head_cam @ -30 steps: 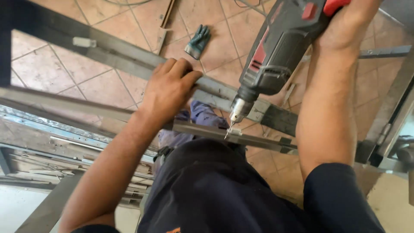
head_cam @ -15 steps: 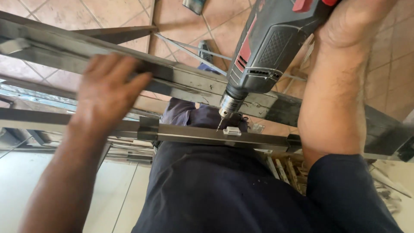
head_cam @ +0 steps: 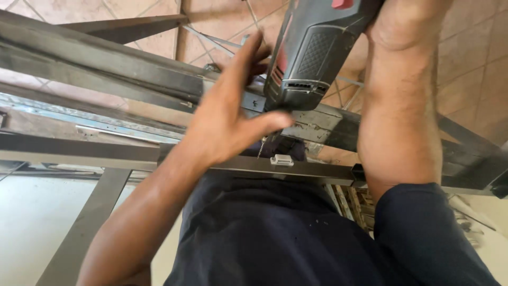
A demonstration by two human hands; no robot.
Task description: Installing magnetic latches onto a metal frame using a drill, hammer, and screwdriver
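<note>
Metalworking workshop or building site, welded steel tube frame with bare grey bars, power drill pressed to it, terracotta tiled floor beneath, loose metal offcuts stacked beside

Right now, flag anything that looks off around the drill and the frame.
Nothing looks damaged. The left hand hovers open beside the power drill, off the metal frame; the right hand itself is out of view.

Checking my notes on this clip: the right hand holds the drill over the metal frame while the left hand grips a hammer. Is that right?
Not quite. The head view shows the left hand empty, open beside the drill, holding no hammer. The right hand does hold the drill over the metal frame.
</note>
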